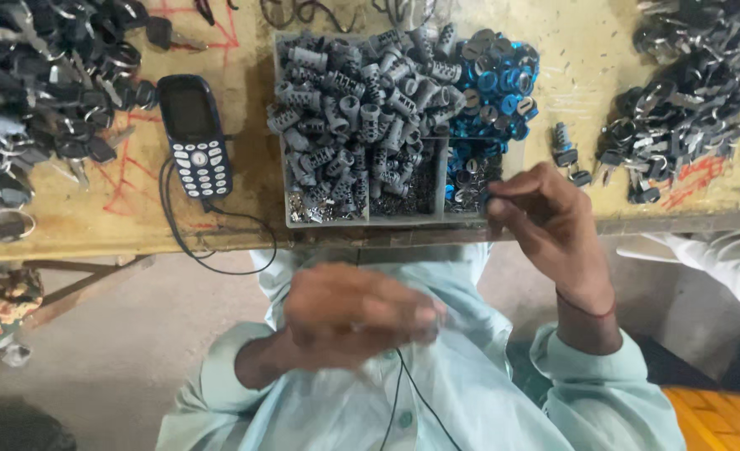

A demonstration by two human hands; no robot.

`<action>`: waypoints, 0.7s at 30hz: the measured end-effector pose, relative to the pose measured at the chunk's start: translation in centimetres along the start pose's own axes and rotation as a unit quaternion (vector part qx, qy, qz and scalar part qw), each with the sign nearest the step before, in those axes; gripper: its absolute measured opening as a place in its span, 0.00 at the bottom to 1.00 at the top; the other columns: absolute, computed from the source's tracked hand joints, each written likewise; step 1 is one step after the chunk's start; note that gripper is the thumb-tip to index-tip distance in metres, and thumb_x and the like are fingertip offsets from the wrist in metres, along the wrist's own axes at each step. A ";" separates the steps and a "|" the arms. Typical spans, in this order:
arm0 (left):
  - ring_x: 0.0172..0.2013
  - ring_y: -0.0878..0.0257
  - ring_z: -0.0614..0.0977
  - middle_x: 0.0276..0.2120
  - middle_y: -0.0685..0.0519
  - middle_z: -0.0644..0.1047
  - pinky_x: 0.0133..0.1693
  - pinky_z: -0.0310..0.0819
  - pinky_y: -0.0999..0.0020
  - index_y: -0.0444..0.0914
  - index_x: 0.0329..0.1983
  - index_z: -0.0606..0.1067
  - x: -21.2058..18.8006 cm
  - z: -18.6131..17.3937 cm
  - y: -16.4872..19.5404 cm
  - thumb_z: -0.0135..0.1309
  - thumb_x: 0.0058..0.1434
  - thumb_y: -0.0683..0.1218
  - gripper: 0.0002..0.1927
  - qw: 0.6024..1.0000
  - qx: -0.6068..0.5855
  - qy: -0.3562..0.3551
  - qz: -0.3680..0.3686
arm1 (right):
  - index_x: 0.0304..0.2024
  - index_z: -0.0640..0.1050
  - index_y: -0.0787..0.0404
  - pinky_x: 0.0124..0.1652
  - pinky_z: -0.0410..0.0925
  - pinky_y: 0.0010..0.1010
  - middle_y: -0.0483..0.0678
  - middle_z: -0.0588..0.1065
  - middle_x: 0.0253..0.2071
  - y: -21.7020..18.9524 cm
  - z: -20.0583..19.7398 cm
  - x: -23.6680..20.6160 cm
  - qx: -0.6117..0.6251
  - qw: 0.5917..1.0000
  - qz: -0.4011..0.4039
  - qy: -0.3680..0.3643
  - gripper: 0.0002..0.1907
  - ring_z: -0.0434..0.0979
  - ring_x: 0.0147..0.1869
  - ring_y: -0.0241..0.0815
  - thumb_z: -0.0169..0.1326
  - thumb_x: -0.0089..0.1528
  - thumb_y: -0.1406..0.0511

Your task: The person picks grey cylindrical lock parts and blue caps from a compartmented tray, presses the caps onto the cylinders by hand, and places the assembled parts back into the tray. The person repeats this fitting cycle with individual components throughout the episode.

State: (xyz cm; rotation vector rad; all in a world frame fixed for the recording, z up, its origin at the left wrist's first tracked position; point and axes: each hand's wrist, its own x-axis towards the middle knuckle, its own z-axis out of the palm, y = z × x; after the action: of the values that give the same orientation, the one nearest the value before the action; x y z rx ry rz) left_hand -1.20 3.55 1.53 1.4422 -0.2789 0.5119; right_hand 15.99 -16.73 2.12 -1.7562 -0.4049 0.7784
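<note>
At the near edge of the yellow workbench (587,50), the right hand (545,221) reaches into the tray (368,219), fingertips pinched at the small metal bits (468,185) in its near right compartment; whether they grip one I cannot tell. The left hand (349,313) hovers over the lap, blurred, fingers curled, its grip unclear. Grey cylinders (361,108) and blue caps (497,83) fill the tray. A dark phone (194,134) lies to its left, and keys (683,117) are heaped to the right.
</note>
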 end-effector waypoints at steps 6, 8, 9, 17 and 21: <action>0.46 0.56 0.89 0.45 0.44 0.84 0.47 0.88 0.67 0.35 0.47 0.79 -1.0 1.6 -1.5 0.66 0.61 0.34 0.12 0.984 -0.108 0.038 -0.137 | 0.45 0.77 0.67 0.36 0.77 0.26 0.53 0.79 0.42 -0.2 -1.0 -6.1 0.067 0.986 -0.101 -0.113 0.08 0.81 0.38 0.38 0.56 0.64 0.79; 0.47 0.56 0.89 0.45 0.44 0.84 0.48 0.88 0.66 0.35 0.47 0.79 -1.1 1.6 -1.9 0.67 0.61 0.34 0.13 0.988 -0.089 0.033 -0.123 | 0.45 0.78 0.66 0.36 0.77 0.25 0.52 0.80 0.40 -0.3 -0.7 -5.9 0.026 0.981 -0.133 -0.137 0.09 0.83 0.36 0.37 0.58 0.63 0.78; 0.46 0.56 0.89 0.45 0.44 0.84 0.48 0.88 0.65 0.35 0.47 0.79 -1.2 1.7 -1.9 0.67 0.60 0.34 0.14 0.990 -0.070 0.033 -0.116 | 0.45 0.78 0.66 0.36 0.77 0.25 0.52 0.80 0.40 -0.5 -0.3 -5.7 0.007 0.980 -0.140 -0.144 0.10 0.83 0.36 0.36 0.58 0.62 0.78; 0.43 0.52 0.89 0.44 0.44 0.83 0.45 0.86 0.63 0.34 0.46 0.77 -0.1 0.9 -0.7 0.67 0.59 0.33 0.14 0.999 -0.004 0.000 -0.032 | 0.43 0.76 0.65 0.41 0.75 0.26 0.51 0.80 0.40 -2.7 1.9 -3.6 -0.182 0.965 -0.171 -0.077 0.09 0.83 0.42 0.36 0.61 0.62 0.75; 0.42 0.48 0.88 0.42 0.38 0.82 0.44 0.87 0.59 0.32 0.45 0.77 0.6 -0.5 1.0 0.61 0.55 0.31 0.14 0.992 -0.079 -0.089 0.041 | 0.46 0.76 0.67 0.37 0.70 0.26 0.52 0.77 0.39 -1.2 1.9 -1.3 -0.088 0.996 -0.025 -0.002 0.07 0.76 0.38 0.34 0.57 0.67 0.77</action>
State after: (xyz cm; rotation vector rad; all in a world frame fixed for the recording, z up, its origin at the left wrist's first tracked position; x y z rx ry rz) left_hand -1.20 4.17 2.67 1.3275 -0.5122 0.4177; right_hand 13.82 -15.80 3.30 -1.9008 -0.5310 0.7291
